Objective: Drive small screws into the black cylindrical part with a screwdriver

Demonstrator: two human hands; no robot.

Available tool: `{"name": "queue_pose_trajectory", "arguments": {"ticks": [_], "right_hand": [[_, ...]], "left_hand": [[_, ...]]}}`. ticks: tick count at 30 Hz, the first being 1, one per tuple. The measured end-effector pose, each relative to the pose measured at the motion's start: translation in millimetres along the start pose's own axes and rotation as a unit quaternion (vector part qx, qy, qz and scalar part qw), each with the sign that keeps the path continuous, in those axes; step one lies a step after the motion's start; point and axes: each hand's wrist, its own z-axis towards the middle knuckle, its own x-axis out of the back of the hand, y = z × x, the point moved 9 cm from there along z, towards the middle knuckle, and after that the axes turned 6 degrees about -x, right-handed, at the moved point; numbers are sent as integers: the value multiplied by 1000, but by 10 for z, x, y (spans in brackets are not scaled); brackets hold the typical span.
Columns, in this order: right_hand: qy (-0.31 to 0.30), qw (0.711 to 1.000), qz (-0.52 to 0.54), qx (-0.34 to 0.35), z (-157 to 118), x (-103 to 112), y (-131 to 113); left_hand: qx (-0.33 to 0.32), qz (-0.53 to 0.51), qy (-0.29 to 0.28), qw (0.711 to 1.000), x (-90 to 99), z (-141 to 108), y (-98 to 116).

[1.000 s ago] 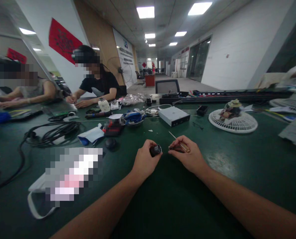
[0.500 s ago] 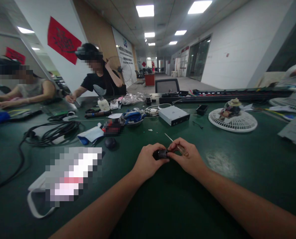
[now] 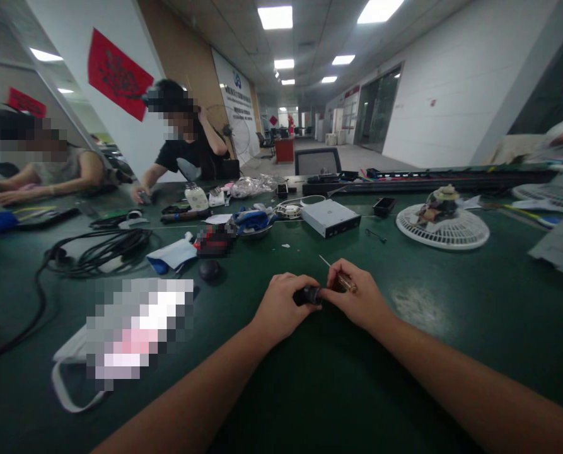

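While the left hand (image 3: 281,302) closes around a small black cylinder (image 3: 307,295), the right hand (image 3: 360,297) pinches a slim screwdriver (image 3: 343,282) with an amber handle, its thin shaft angled up and away from the person. The 2 hands sit close together above the green worktop (image 3: 451,328), with the end of the cylinder reaching the fingers of the right hand. Off to the left lies a dark round knob (image 3: 209,270), near a white-and-blue packet (image 3: 171,255) and a coil of black cable (image 3: 99,251). Farther ahead sit a silver optical drive (image 3: 330,218) and, to its right, a white round fan grille (image 3: 442,232). Across the worktop, a co-worker in a black T-shirt (image 3: 191,151) raises 1 hand to their head, while another person (image 3: 49,176) at far left rests both forearms on the worktop.
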Motion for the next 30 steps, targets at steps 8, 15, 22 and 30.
{"name": "queue_pose_trajectory", "arguments": {"ticks": [8,15,22,30], "right_hand": [[-13,1000,-15,-13,12,-33,29],[7,1000,21,6,16,16,-20],[-26,971,230,-62,53,38,128],[-107,964,239,-47,37,-87,83]], "left_hand": [[2,8,0,1000,19,1,43],[55,5,47,997,92,-25,-62],[157,-14,122,980,216,-98,-346],[140,-29,97,985,172,-74,-300]]}}
